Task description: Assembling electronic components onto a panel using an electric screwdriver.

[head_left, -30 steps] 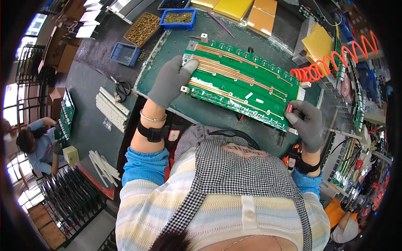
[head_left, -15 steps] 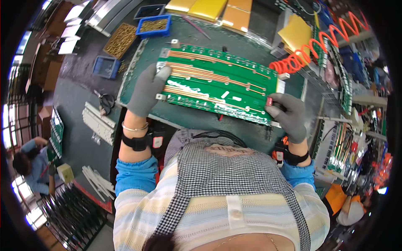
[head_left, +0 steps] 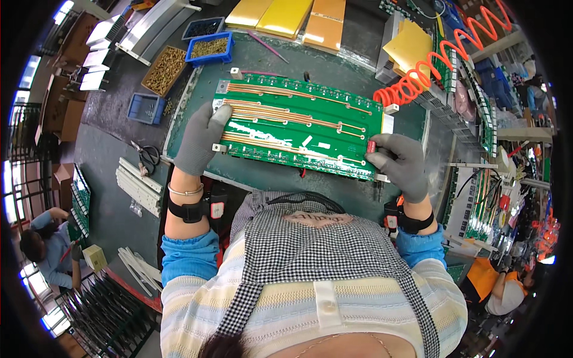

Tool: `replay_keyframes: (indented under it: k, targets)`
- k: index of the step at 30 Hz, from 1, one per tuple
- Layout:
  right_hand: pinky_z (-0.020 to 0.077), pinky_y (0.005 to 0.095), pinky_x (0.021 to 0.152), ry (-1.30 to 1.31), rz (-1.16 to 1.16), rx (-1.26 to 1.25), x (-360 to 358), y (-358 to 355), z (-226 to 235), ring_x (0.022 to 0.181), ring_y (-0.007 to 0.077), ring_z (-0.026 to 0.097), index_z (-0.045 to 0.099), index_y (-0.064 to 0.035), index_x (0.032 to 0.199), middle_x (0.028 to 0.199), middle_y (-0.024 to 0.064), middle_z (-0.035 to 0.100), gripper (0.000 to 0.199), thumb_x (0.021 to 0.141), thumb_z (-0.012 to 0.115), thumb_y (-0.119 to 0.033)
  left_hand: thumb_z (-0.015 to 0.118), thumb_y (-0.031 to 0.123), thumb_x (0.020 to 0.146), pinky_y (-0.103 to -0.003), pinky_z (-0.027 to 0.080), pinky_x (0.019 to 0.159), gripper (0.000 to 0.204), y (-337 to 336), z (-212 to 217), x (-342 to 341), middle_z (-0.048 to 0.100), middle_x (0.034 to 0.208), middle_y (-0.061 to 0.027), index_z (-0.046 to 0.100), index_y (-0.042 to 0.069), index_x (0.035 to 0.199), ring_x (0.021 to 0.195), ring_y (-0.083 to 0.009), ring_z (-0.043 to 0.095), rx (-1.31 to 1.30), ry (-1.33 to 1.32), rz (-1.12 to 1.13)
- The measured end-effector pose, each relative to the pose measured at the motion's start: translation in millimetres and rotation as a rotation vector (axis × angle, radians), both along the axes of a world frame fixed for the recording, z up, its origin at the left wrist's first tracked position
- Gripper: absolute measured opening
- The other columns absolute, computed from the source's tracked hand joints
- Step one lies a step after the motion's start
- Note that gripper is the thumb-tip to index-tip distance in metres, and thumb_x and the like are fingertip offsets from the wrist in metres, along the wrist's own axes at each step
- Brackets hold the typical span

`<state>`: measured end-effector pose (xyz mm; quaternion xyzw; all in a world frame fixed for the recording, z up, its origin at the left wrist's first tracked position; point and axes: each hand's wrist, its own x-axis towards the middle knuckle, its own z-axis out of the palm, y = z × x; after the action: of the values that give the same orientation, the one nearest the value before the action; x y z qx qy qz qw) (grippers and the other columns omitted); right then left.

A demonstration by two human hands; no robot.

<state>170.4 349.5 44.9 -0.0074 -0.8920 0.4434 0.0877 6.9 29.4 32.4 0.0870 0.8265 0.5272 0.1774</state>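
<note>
A long green circuit board with copper bars running along it is held over the green mat in front of me, its right end tilted a little nearer. My left hand, in a grey glove, grips the board's left end with the thumb on top. My right hand, also gloved, pinches the lower right corner beside a small red part at its fingertips. Small white blocks stick out at the board's corners. The fingers under the board are hidden.
Blue bins and a cardboard tray of brass-coloured pieces stand at the far left. Scissors and white strips lie left. A coiled orange hose hangs at the right. A co-worker sits at the far left.
The board and both hands have shifted slightly left in the picture, along with most of the surroundings. The grip of both hands looks the same.
</note>
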Motion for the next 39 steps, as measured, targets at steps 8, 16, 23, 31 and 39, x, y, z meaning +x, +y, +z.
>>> replay_keyframes:
  k: [8, 16, 23, 31, 39]
  targets:
    - [0.0368, 0.0255, 0.053, -0.150, -0.103, -0.080, 2, -13, 9, 0.059, 0.0085, 0.047, 0.063, 0.0024, 0.088, 0.064, 0.0031, 0.051, 0.023, 0.069, 0.069, -0.009, 0.056, 0.028, 0.088, -0.030, 0.045, 0.070, 0.031, -8, -7, -3, 0.060, 0.082, -0.0102, 0.058, -0.001, 0.098, 0.076, -0.0155, 0.054, -0.005, 0.108, -0.027]
    - [0.0426, 0.0236, 0.070, -0.123, -0.159, -0.207, 29, -1, 15, 0.077, 0.0110, 0.053, 0.056, 0.0063, 0.110, 0.084, 0.0043, 0.058, 0.034, 0.078, 0.059, -0.005, 0.059, 0.027, 0.086, -0.027, 0.046, 0.071, 0.032, -83, -17, -73, 0.062, 0.091, -0.0062, 0.057, 0.000, 0.102, 0.085, -0.0151, 0.058, 0.414, -0.071, 0.157]
    - [0.0409, 0.0207, 0.065, -0.181, -0.563, -0.096, 83, -1, -7, 0.073, 0.0084, 0.050, 0.056, 0.0062, 0.109, 0.085, 0.0024, 0.056, 0.028, 0.084, 0.056, -0.006, 0.066, 0.021, 0.077, -0.031, 0.048, 0.082, 0.042, -162, -61, -192, 0.064, 0.103, -0.0140, 0.057, 0.000, 0.112, 0.095, -0.0207, 0.062, -0.319, 0.268, 0.325]
    - [0.0444, 0.0286, 0.081, -0.267, -0.757, 0.056, 108, -58, -12, 0.093, 0.0159, 0.056, 0.058, 0.0064, 0.107, 0.098, 0.0094, 0.061, 0.027, 0.082, 0.057, -0.005, 0.069, 0.028, 0.072, -0.035, 0.046, 0.085, 0.045, -24, -100, -281, 0.065, 0.102, -0.0145, 0.061, 0.005, 0.109, 0.096, -0.0273, 0.062, -0.557, 0.421, -0.313]
    - [0.0478, 0.0323, 0.074, -0.217, -0.953, 0.166, 155, -98, 2, 0.080, 0.0225, 0.062, 0.062, 0.0004, 0.100, 0.087, 0.0142, 0.065, 0.029, 0.081, 0.062, -0.022, 0.066, 0.038, 0.070, -0.040, 0.048, 0.080, 0.047, 37, -146, -336, 0.064, 0.101, -0.0215, 0.063, 0.007, 0.105, 0.096, -0.0320, 0.062, -0.845, 0.362, -0.450]
